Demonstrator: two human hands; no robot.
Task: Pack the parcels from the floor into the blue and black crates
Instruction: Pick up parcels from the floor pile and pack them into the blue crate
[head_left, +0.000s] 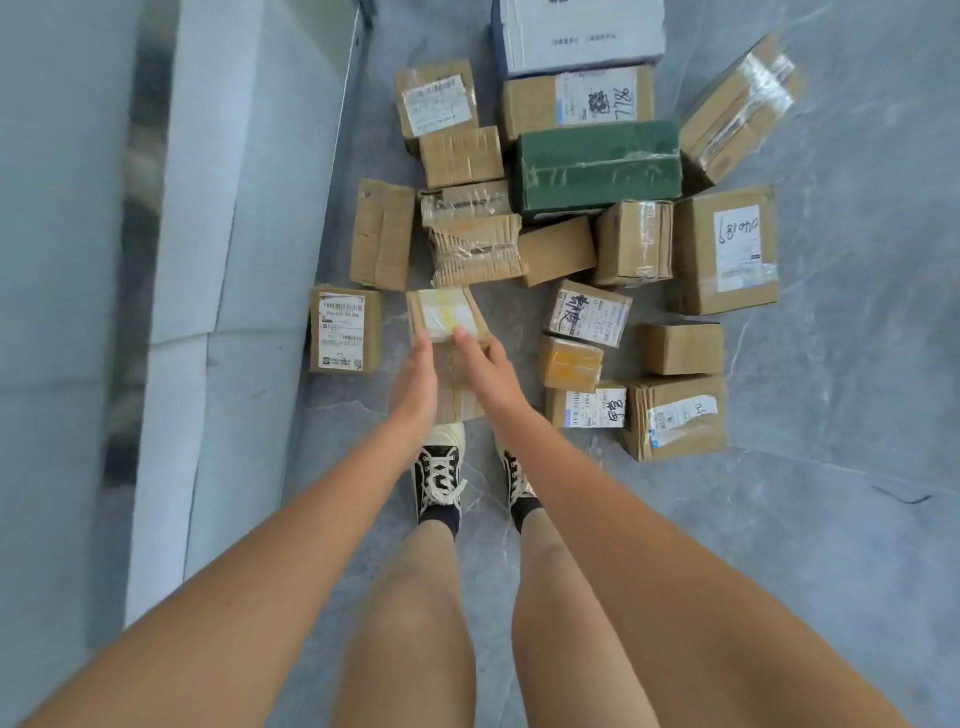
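Left hand (415, 382), right hand (485, 371) flank small box (448, 318) on floor (779, 519) before shoes; fingers straight, together, apparently touching sides. Squeeze evenly, lift level. Crates unseen.

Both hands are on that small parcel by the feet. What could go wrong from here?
The left hand and right hand look flat against the small parcel, so it may slip when lifted. The crushed parcel touches its far end and could shift. No crate is in view, so carrying means turning among parcels.
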